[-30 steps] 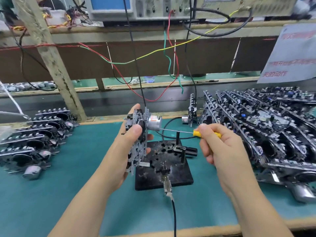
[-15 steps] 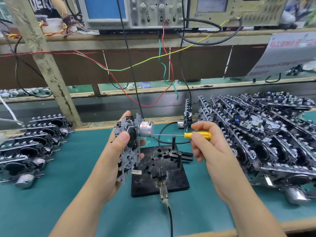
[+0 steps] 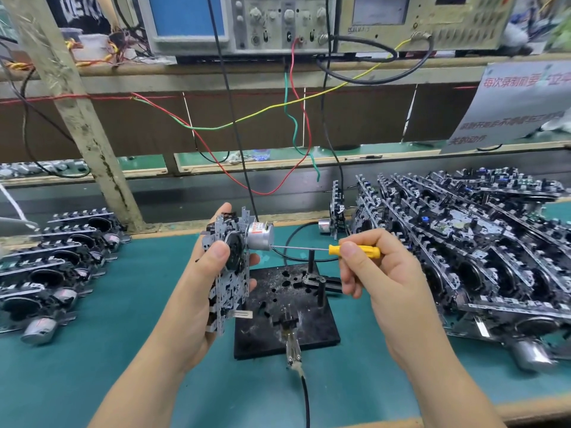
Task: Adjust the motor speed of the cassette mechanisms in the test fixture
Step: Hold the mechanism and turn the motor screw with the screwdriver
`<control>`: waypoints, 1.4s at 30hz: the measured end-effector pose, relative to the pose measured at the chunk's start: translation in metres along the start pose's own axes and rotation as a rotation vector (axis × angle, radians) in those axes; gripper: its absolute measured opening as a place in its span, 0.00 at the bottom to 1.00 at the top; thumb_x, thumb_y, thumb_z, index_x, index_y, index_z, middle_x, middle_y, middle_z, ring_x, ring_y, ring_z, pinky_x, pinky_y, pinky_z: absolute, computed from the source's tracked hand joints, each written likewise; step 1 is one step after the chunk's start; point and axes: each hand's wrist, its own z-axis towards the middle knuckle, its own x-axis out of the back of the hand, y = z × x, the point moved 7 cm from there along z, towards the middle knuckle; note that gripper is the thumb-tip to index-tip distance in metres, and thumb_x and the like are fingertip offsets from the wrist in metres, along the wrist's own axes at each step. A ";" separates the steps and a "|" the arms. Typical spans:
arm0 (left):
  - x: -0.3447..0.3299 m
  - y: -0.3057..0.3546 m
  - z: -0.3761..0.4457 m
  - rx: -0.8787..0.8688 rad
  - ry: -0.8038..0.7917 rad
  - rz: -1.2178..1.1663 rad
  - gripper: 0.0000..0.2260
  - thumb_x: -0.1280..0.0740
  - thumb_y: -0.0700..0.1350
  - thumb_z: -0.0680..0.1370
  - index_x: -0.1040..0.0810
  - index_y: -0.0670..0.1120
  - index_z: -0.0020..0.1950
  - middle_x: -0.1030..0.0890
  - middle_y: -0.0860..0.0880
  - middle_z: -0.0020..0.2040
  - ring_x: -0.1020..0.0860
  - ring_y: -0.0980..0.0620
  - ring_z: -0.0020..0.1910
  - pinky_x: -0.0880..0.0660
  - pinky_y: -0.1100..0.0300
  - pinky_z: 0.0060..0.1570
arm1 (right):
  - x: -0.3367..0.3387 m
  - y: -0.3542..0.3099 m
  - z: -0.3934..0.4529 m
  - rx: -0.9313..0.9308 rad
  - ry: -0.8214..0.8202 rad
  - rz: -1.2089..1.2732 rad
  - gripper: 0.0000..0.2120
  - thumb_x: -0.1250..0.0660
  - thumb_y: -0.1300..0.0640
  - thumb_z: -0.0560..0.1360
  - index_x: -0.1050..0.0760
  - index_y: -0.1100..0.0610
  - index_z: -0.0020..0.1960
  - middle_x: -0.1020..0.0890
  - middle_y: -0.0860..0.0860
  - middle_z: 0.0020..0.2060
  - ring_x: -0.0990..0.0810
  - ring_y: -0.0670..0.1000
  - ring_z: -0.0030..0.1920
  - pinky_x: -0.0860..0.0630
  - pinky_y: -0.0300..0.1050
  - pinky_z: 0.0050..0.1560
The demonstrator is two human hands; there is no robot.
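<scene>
Left hand (image 3: 197, 291) gripped a cassette mechanism (image 3: 227, 273) upright above the counter (image 3: 123, 350), thumb across its front face; silver motor (image 3: 259, 237) projected from its right side; right hand (image 3: 380, 282) pinched the yellow handle of a small screwdriver (image 3: 353, 251), shaft level, tip at the motor's end; black test fixture (image 3: 284, 307) lay on the green counter between the hands, posts upright, a cable (image 3: 305, 403) leading from its front edge; stacked mechanisms (image 3: 52, 267) sat at far left; a larger heap of mechanisms (image 3: 482, 242) sat at right; oscilloscope (image 3: 234, 23) stood on the shelf above, red, green and yellow wires (image 3: 290, 125) hanging below; a printed notice (image 3: 519, 109) hung at upper right.
</scene>
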 end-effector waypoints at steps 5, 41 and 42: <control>0.001 0.000 0.000 -0.013 0.003 -0.002 0.28 0.34 0.64 0.69 0.28 0.68 0.70 0.20 0.48 0.67 0.20 0.46 0.62 0.23 0.47 0.61 | 0.002 0.002 0.000 -0.012 0.029 0.015 0.03 0.31 0.53 0.76 0.20 0.49 0.44 0.23 0.49 0.30 0.27 0.47 0.30 0.29 0.34 0.31; 0.003 -0.004 0.001 -0.013 0.016 -0.003 0.30 0.33 0.63 0.68 0.28 0.67 0.71 0.21 0.49 0.67 0.20 0.45 0.63 0.27 0.41 0.66 | -0.001 0.011 -0.002 -0.070 0.057 0.062 0.03 0.30 0.50 0.74 0.19 0.47 0.43 0.25 0.49 0.28 0.30 0.46 0.28 0.31 0.34 0.28; 0.003 -0.004 0.001 -0.013 0.015 -0.006 0.30 0.33 0.63 0.69 0.29 0.67 0.71 0.21 0.49 0.68 0.21 0.45 0.63 0.27 0.40 0.66 | -0.001 0.011 -0.002 -0.070 0.057 0.062 0.03 0.30 0.50 0.74 0.19 0.47 0.43 0.25 0.49 0.28 0.30 0.46 0.28 0.31 0.34 0.28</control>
